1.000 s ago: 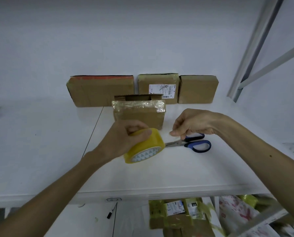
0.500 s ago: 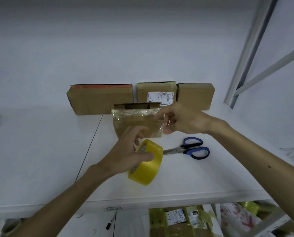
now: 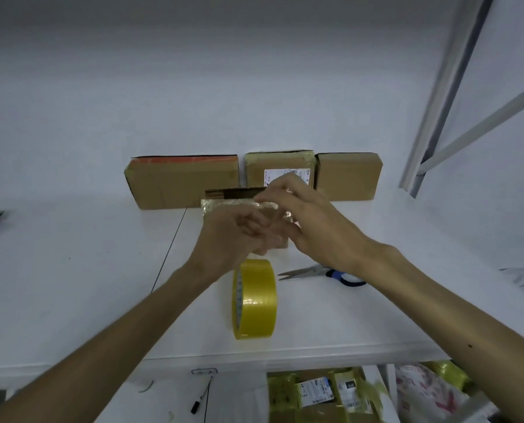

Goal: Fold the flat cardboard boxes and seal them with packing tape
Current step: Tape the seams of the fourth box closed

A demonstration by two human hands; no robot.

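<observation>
A small cardboard box (image 3: 221, 204) with glossy tape along its top stands in the middle of the white table (image 3: 71, 270). My left hand (image 3: 233, 242) is right in front of the box, fingers curled toward it and blurred; what it grips is unclear. My right hand (image 3: 306, 221) reaches over the box's top right, fingers stretched out along the taped edge, with a shiny bit of tape under them. The yellow tape roll (image 3: 256, 299) stands on its edge on the table, free, just below my left hand.
Blue-handled scissors (image 3: 309, 272) lie to the right of the roll, partly under my right forearm. Three sealed cardboard boxes (image 3: 181, 181) stand in a row against the back wall. A metal shelf frame (image 3: 437, 117) rises at the right. Parcels lie below the table's front edge.
My left hand set the tape roll down on its edge and moved up to the small box. My right hand carried on from the scissors to the top of the box.
</observation>
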